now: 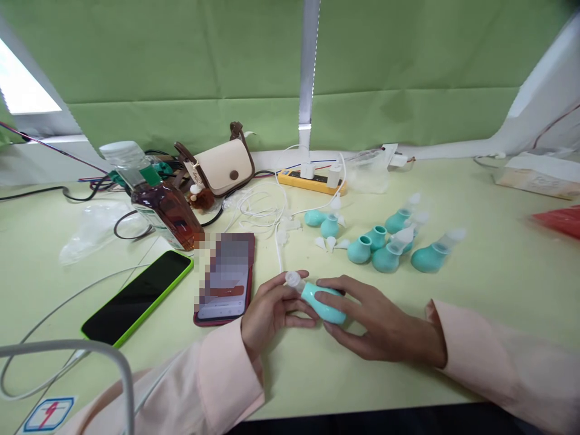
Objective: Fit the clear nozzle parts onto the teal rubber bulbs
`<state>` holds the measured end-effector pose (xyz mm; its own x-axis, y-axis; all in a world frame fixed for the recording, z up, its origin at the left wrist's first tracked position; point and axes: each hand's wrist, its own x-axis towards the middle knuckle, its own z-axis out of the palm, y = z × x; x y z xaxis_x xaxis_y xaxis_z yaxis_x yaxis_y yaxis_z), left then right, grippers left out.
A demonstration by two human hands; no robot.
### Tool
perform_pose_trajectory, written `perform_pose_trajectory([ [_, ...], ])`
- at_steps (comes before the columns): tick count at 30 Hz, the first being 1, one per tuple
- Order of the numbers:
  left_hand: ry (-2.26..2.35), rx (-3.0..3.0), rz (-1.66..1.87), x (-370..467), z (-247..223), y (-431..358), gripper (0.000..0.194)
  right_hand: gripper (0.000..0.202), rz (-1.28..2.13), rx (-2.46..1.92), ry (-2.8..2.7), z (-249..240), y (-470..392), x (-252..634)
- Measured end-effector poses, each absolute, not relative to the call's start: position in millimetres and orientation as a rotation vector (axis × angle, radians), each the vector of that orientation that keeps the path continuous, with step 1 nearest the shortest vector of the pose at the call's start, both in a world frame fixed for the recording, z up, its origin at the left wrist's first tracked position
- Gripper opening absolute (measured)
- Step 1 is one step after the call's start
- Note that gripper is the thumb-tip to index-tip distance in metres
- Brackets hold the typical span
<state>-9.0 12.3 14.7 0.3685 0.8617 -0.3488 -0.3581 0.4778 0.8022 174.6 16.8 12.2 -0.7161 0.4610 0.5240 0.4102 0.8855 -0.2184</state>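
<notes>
Head view: your right hand (380, 323), fingers partly closed, grips the glossy teal pear-shaped bulb (330, 312) over the pale-green table (312, 374), presumably steadying it; your left hand (268, 305), fingers half-curled, holds the clear plastic nozzle (293, 279) at its neck, seemingly for alignment.

Pretty bright, but the window (27, 78) top left is blown out, edges look stretched, red thing (560, 222) far right's smeared, glossy highlights on the held teal bulb (330, 315).
</notes>
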Motion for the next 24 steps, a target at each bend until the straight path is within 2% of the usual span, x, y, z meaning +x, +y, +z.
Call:
perform_pose_trajectory([
  [7,0.858,0.824,0.98,-7.7,14.0,8.1,0.013,0.037,0.601,-0.651,-2.276,18.4,19.1,176.6],
  [11,1.103,1.065,1.024,-7.0,19.6,4.3,0.024,0.025,0.909,-0.746,-2.099,17.6,21.4,185.9],
  [14,1.183,1.131,0.995,-6.6,21.6,1.8,0.029,0.028,1.074,-0.794,-1.995,11.8,24.8,188.7],
  [19,1.154,1.278,0.957,-5.7,18.1,-1.8,0.028,0.029,1.175,-0.793,-2.03,11.6,25.4,190.1],
  [24,1.141,1.347,0.969,-6.1,15.4,-2.6,0.026,0.024,1.078,-0.812,-2.123,19.0,20.7,190.6],
])
